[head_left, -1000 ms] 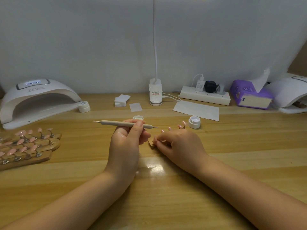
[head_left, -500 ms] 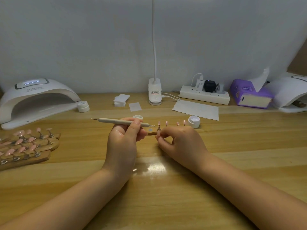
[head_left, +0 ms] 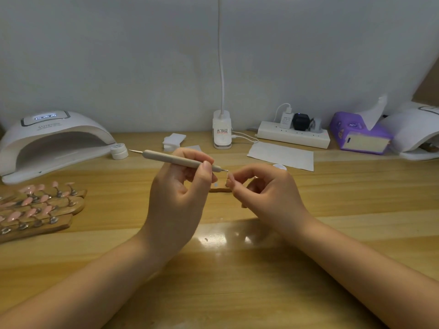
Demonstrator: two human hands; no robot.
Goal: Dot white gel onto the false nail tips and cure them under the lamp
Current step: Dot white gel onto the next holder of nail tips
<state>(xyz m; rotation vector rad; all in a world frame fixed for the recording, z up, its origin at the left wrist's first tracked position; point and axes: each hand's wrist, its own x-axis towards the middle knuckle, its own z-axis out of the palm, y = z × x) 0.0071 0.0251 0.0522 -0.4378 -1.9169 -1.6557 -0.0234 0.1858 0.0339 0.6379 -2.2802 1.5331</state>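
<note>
My left hand [head_left: 175, 198] pinches dotting pen [head_left: 177, 159] mid-shaft; right hand [head_left: 266, 191] pinches nail tip [head_left: 230, 178]. Tip likely light, slippery; hold edges only.

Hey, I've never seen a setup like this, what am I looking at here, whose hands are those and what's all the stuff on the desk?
The picture comes from a camera worn on a person's head, looking down at their own hands. The left hand holds a dotting tool, its tip at a false nail tip on a small wooden holder that the right hand pinches. On the wooden table, at left, stand a white curing lamp and more wooden holders with pink nail tips. At the back are a power strip and a purple tissue box.
</note>
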